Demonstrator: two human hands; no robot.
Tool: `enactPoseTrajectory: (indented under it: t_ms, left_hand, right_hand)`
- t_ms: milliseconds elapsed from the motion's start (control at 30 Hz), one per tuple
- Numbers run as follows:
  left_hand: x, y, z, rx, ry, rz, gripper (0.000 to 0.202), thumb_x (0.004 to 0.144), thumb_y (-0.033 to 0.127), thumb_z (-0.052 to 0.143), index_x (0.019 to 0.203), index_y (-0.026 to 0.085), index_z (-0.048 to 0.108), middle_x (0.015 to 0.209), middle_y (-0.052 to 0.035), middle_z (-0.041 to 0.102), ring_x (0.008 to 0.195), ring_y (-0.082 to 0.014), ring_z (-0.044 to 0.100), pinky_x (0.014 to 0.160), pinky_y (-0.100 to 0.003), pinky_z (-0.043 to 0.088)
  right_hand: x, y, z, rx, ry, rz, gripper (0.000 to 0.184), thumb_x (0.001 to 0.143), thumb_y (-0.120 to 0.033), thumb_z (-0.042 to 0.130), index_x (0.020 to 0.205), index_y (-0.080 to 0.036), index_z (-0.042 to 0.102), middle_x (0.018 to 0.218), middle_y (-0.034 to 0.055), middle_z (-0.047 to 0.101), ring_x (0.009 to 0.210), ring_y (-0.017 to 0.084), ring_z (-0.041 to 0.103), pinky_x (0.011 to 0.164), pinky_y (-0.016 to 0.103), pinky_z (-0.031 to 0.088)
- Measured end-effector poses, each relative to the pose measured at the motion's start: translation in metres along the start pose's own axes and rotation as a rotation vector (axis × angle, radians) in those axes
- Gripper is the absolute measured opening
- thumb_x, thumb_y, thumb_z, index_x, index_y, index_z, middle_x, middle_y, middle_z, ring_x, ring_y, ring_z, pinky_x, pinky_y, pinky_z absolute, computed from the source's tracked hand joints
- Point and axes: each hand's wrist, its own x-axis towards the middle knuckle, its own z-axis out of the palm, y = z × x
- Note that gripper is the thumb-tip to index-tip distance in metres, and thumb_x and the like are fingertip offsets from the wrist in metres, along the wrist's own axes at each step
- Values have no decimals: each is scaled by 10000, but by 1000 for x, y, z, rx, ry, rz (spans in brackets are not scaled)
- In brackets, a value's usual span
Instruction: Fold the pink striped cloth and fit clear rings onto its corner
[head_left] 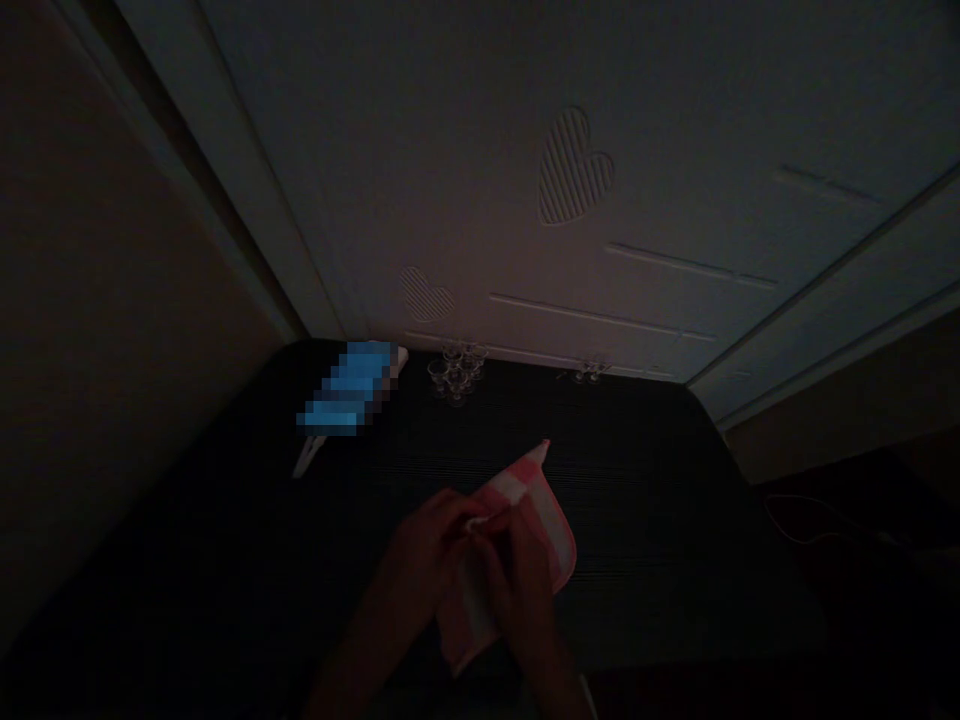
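Note:
The room is very dim. A pink and white checked cloth (536,500) lies partly lifted over a dark table (645,480). My left hand (424,550) pinches the cloth's white edge near its middle, fingers closed. My right hand (517,575) lies over the cloth beside it, fingers curled onto the fabric. Both hands meet at the same fold, close to the table's near edge.
A blurred blue object (349,390) rests at the table's back left, with a pale strip (307,458) below it. Several small clear glasses (457,372) stand at the back by a white panelled wall with heart shapes (574,170). More small glassware (590,372) stands further right.

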Motion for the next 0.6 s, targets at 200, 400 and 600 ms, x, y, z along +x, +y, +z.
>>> enactPoseTrajectory:
  t_ms: [200, 400, 600]
  left_hand:
    - [-5, -7, 5, -93, 41, -42, 138, 723, 200, 533, 834, 196, 615, 847, -23, 619, 795, -162, 601, 698, -249, 471]
    - [-7, -18, 4, -173, 53, -94, 156, 749, 307, 544, 801, 177, 612, 786, -27, 636, 755, -175, 601, 658, -247, 463]
    - [-8, -25, -4, -137, 50, -73, 176, 760, 318, 536, 825, 182, 627, 827, -35, 644, 787, -185, 594, 677, -253, 450]
  right_hand:
    - [2, -1, -2, -21, 3, -18, 45, 842, -183, 480, 825, -200, 518, 786, -18, 594, 737, 106, 555, 658, 209, 394]
    - [2, -1, -1, -58, 77, 8, 52, 856, -220, 455, 865, -205, 505, 799, -9, 582, 726, 117, 549, 643, 226, 400]
    - [9, 3, -11, -189, 281, -42, 183, 871, -201, 393, 1028, -208, 485, 973, 53, 547, 875, 154, 535, 752, 294, 435]
